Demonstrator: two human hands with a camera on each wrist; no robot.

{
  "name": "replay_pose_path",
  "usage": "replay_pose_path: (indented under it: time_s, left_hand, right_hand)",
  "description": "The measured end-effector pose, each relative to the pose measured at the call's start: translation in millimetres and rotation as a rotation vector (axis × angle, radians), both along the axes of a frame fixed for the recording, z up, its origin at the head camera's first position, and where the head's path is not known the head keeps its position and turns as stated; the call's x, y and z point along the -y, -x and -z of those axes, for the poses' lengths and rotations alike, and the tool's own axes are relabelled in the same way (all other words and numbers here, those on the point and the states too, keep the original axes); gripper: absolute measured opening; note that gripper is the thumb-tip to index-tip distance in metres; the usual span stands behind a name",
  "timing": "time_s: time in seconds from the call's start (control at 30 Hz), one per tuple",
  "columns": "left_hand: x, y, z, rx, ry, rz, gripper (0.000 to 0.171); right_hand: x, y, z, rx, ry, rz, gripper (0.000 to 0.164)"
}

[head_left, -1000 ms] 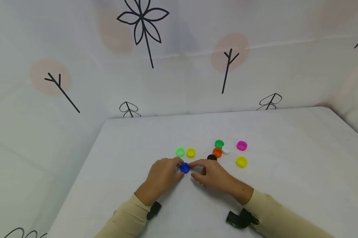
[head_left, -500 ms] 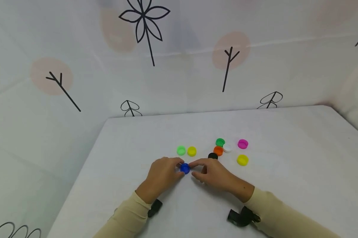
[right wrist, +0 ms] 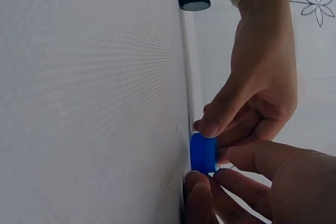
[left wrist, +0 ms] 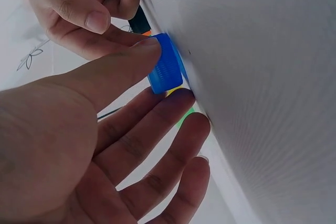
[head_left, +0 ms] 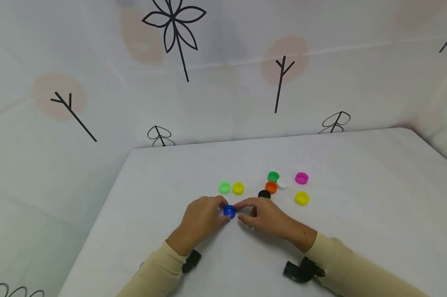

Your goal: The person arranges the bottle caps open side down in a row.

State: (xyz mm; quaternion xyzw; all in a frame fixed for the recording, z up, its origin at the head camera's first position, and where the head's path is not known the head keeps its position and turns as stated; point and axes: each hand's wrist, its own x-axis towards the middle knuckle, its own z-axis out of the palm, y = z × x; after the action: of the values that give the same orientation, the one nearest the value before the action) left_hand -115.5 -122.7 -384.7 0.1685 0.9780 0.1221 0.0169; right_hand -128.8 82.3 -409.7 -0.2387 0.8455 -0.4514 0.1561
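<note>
Where left fingers (left wrist: 169,113) pinch, the blue cap (left wrist: 167,73) sits.

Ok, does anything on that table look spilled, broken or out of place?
Nothing stands out: no spill or visible damage on the table. The left hand pinches the blue cap; the other caps lie loosely scattered. The black cap is partly hidden by the right hand.

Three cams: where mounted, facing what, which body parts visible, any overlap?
Head: worn on the head, facing forward and down at the table, blue cap and backdrop; left hand, right hand and sleeves show.
Left wrist: on that wrist, facing the blue cap; left hand close up, right hand beyond.
Right wrist: on that wrist, facing the blue cap; right hand close up, left hand beyond.
Shared by both wrist views: blue cap, both hands.
</note>
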Motion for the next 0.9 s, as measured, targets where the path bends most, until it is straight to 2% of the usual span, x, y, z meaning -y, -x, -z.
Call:
replay_pose_path:
  time_s: [0.23, 0.5, 0.9]
  left_hand:
    - [0.4, -1.0, 0.5, 0.027, -0.005, -0.018, 0.031]
    - [0.6, -1.3, -1.9, -0.009, -0.014, -0.002, 0.030]
    - [3.6, 0.2, -5.9, 0.040, -0.110, 0.000, 0.028]
  right_hand:
    - [1.4, 0.1, 3.1, 0.017, 0.000, 0.000, 0.034]
    - [0.7, 0.6, 2.0, 0.009, 0.011, 0.001, 0.038]
    - [0.6, 0.4, 2.2, 0.034, 0.082, 0.022, 0.036]
